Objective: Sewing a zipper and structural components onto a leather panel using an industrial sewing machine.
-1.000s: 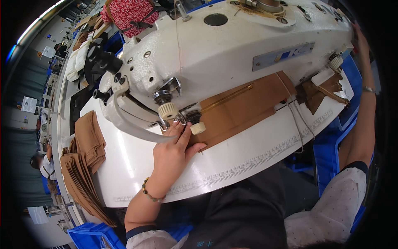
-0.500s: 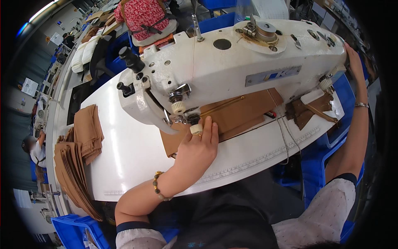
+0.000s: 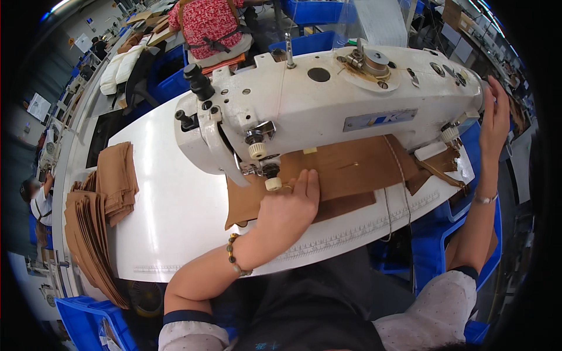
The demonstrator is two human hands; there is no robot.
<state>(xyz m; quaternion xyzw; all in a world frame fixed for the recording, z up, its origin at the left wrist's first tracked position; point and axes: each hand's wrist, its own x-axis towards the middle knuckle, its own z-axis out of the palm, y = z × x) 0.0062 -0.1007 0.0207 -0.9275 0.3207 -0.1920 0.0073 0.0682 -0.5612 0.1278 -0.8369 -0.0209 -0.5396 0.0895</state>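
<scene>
Brown panel (image 3: 342, 178) on the white worktop (image 3: 158, 187): it is lying nearly flat beneath the sewing machine's arm, its left end spreading out past the needle side.
Sewing machine (image 3: 316, 111): its arm is bridging the panel and hiding the far edge, so the near side is offering the best room for a hold.
Panel's body: it is looking light, thin and soft with a little stiffness, probably bending easily rather than breaking; the glossy worktop is likely letting it slide.
Brown stack (image 3: 88, 228) at left: similar pieces are fanning and drooping over the edge, supporting the guess of limp sheet.
Darker under-layer (image 3: 348, 206): it is peeping out below the panel's near edge, so a pinch there should be catching both plies.
Left hand (image 3: 290, 205): its fingers are lying extended and close together on top, seemingly pressing rather than wrapping; the thumb is not showing.
Right hand (image 3: 496, 114): it is resting at the machine's right end; whether it is gripping, I cannot tell.
Panel's near-left corner: it is lying free, suiting a light pinch.
Cream knob (image 3: 273, 184): it is sitting just beside the left fingers, crowding any hold there.
</scene>
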